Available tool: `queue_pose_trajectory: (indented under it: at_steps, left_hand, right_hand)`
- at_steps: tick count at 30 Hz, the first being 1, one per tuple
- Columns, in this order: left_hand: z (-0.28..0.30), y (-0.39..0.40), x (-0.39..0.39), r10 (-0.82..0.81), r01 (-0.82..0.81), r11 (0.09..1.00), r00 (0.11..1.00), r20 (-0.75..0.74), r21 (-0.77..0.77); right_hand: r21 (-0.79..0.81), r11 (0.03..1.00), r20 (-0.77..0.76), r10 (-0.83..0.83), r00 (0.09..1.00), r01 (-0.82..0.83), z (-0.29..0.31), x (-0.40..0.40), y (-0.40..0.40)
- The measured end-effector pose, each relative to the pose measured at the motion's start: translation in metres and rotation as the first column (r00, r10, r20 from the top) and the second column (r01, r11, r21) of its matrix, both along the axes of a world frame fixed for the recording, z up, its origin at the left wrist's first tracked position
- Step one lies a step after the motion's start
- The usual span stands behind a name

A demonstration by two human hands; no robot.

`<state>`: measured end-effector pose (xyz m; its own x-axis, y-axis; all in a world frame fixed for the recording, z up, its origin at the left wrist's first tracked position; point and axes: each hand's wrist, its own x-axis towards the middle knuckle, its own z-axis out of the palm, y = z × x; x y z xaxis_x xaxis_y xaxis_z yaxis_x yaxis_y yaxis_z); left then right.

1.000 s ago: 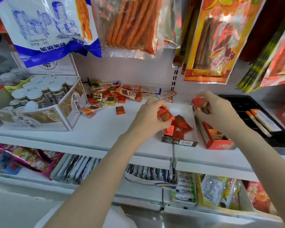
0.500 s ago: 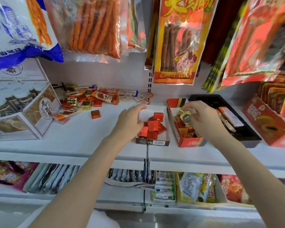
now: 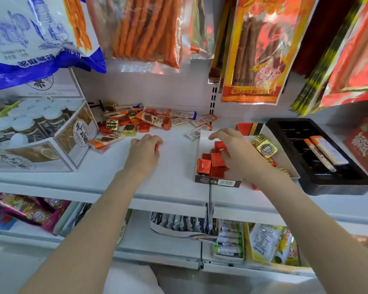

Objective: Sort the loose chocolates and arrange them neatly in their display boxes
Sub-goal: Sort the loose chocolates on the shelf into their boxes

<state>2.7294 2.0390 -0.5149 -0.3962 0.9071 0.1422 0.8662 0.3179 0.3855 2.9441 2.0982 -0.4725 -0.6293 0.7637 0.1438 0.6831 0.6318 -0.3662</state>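
At 9 o'clock on the white shelf [image 3: 62, 179] stands a printed carton [image 3: 51, 145] of white-capped jars [image 3: 19, 124], under a blue and white snack bag [image 3: 36, 32] that hangs at 11 o'clock. Just to the carton's right, toward 12 o'clock against the back wall, lies the heap of loose chocolates [image 3: 149, 120]: red squares, gold-foiled pieces and flat orange and white bars, all mixed together. Below that heap the left hand [image 3: 143, 152] rests on the bare shelf with its fingers curled over a small red piece [image 3: 156, 147] that shows at the thumb side; how firmly it is held I cannot tell. At the centre, slightly toward 3 o'clock, sits the white display box [image 3: 218, 182] with a dark front edge and a barcode, holding a cluster of red chocolates [image 3: 210, 162] in its near half. The right hand [image 3: 236, 153] reaches into this box, palm down, fingers bent and lying on the red chocolates; whether it pinches 1 of them cannot be told. Just to its right a red box [image 3: 249, 127] holds a gold-wrapped chocolate [image 3: 265, 146], touching the hand's outer edge. Further toward 3 o'clock a black tray [image 3: 336, 179] carries 2 orange and white bars [image 3: 323, 152] lying side by side. At 1 o'clock a red and yellow packet [image 3: 261, 49] of brown sticks hangs above the shelf.
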Motion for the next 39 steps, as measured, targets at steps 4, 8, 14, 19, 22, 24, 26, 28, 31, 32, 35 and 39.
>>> queue_pose_trajectory:
  at_steps: [4, 8, 14, 19, 22, 24, 26, 28, 31, 32, 35, 39]
  left_hand:
    - [0.008, -0.001, 0.015, -0.041, 0.016, 0.993, 0.973, 0.225, 0.114]
    - [0.032, 0.000, 0.056, -0.234, 0.109, 0.941, 0.892, 0.387, 0.319]
    - [0.024, 0.007, 0.083, -0.401, 0.342, 0.912, 0.861, 0.312, 0.227]
    - [0.011, 0.031, 0.043, -0.307, 0.290, 0.945, 0.945, 0.109, 0.151]
    - [-0.007, 0.043, 0.027, -0.410, 0.397, 0.906, 0.909, -0.071, -0.145]
    - [-0.012, 0.046, 0.024, -0.446, 0.422, 0.888, 0.888, -0.116, -0.182]
    - [-0.011, 0.043, 0.015, -0.420, 0.414, 0.907, 0.897, -0.140, -0.072]
    - [-0.008, 0.034, 0.000, -0.351, 0.359, 0.931, 0.929, -0.116, 0.059]
    - [-0.001, 0.015, -0.024, -0.244, 0.244, 0.963, 0.970, -0.018, 0.109]
    - [0.001, 0.009, -0.030, -0.226, 0.224, 0.972, 0.974, 0.017, 0.074]
    - [0.006, -0.007, -0.043, -0.212, 0.214, 0.976, 0.975, 0.068, -0.031]
    - [0.015, -0.027, -0.049, -0.112, 0.131, 0.986, 0.978, 0.175, -0.101]
  right_hand:
    - [-0.012, 1.000, -0.035, -0.015, 0.999, 0.015, 0.001, 0.001, 0.005]
    - [-0.050, 0.999, -0.044, -0.002, 0.999, 0.000, 0.004, 0.008, 0.008]
    - [-0.054, 0.994, -0.183, -0.107, 0.977, 0.098, 0.022, 0.020, 0.006]
    - [-0.115, 0.993, -0.223, -0.055, 0.973, 0.030, 0.026, 0.002, 0.025]
    - [-0.150, 0.988, -0.113, 0.012, 0.994, -0.029, 0.014, -0.030, 0.051]
    - [-0.180, 0.983, 0.013, 0.027, 1.000, -0.024, 0.002, -0.053, 0.066]
    - [-0.168, 0.986, 0.108, 0.014, 0.994, 0.005, -0.007, -0.071, 0.078]
    - [-0.116, 0.993, 0.207, -0.010, 0.978, 0.035, -0.009, -0.082, 0.085]
    - [-0.136, 0.990, 0.247, 0.064, 0.967, -0.031, -0.006, -0.094, 0.084]
    - [-0.178, 0.980, 0.221, 0.126, 0.967, -0.087, -0.004, -0.098, 0.079]
    - [-0.232, 0.951, 0.158, 0.242, 0.957, -0.203, -0.002, -0.105, 0.065]
    - [-0.025, 0.984, 0.372, 0.172, 0.912, -0.175, -0.009, -0.117, 0.064]
